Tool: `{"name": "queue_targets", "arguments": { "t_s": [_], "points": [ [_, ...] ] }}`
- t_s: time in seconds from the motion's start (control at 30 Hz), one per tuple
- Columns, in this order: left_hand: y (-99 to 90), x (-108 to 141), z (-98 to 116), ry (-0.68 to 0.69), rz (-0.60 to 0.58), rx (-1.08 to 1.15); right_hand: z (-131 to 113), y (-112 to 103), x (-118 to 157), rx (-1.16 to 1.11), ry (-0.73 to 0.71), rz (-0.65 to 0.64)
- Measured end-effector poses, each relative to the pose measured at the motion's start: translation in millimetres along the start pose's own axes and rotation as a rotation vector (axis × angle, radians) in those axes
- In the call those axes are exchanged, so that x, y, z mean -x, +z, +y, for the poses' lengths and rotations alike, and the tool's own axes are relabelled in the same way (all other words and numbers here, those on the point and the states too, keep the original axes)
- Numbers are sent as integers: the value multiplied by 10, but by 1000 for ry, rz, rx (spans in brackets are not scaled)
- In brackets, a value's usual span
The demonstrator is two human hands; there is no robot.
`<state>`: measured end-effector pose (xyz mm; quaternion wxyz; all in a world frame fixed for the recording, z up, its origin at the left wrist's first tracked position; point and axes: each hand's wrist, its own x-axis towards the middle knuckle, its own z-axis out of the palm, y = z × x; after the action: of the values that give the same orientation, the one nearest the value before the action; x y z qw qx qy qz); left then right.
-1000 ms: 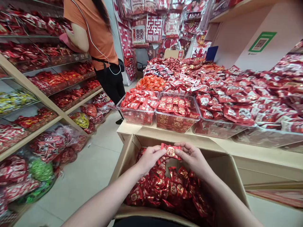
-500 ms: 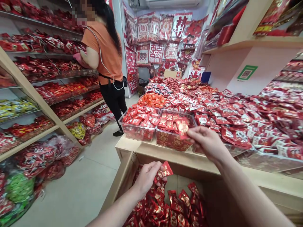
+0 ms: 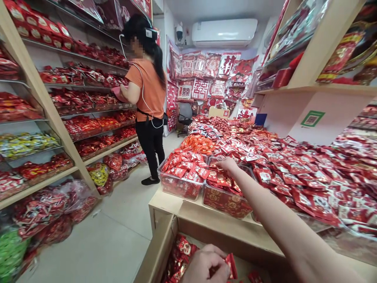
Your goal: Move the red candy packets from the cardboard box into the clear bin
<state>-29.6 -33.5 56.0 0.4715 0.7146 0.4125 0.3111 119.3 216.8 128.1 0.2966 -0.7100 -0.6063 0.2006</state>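
My left hand (image 3: 206,264) is low over the cardboard box (image 3: 235,236), its fingers curled round a small red wrapped candy (image 3: 231,265) that sticks out past the fingertips. Red and gold wrapped candies (image 3: 184,247) lie in the box around it. My right hand (image 3: 228,165) reaches over the box into a clear plastic bin (image 3: 226,201) of flat red packets. Its fingers are bent together at the bin's far side, and whatever they hold is hidden from view.
Another clear bin (image 3: 181,186) of red packets stands left of it on the wooden display table (image 3: 188,210). Heaps of red packets (image 3: 282,169) cover the table beyond. A person in an orange shirt (image 3: 151,88) stands by the left shelves (image 3: 103,157). An overhead shelf (image 3: 294,88) juts out at right.
My right hand has moved from the bin's front to its far side; the packet it held is out of sight. My left hand has dropped lower into the box. The view has tilted up.
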Motion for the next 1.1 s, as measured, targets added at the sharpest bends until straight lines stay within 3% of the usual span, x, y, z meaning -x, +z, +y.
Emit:
{"name": "queue_targets", "arguments": {
  "t_s": [0.13, 0.27, 0.43, 0.57, 0.63, 0.73, 0.8, 0.9, 1.0, 1.1],
  "points": [
    [0, -1, -17, 55, -68, -61, 18, -6, -108, 148, 67, -16],
    [-2, -7, -7, 60, -62, -91, 24, -20, -119, 223, 61, -21],
    [1, -8, 26, 67, -18, -75, 29, -64, -61, 230, 16, -30],
    [31, 14, 20, 3, 98, 42, -23, -203, 91, 194, -56, -5],
    [38, 13, -1, -44, 185, 166, -20, -304, 330, 160, -113, 5],
    [13, -26, -20, -103, 273, 428, 113, -431, 944, 21, -231, -58],
    [-16, -70, -9, -134, 295, 572, 275, -463, 1426, -190, -283, -210],
    [-32, -138, 21, -165, 299, 646, 531, -419, 2005, -470, -194, -401],
    [7, -175, 32, -200, 243, 656, 729, -311, 2268, -637, -107, -404],
    [64, -170, 19, -233, 216, 662, 842, -227, 2321, -706, -40, -394]
  ]
}}
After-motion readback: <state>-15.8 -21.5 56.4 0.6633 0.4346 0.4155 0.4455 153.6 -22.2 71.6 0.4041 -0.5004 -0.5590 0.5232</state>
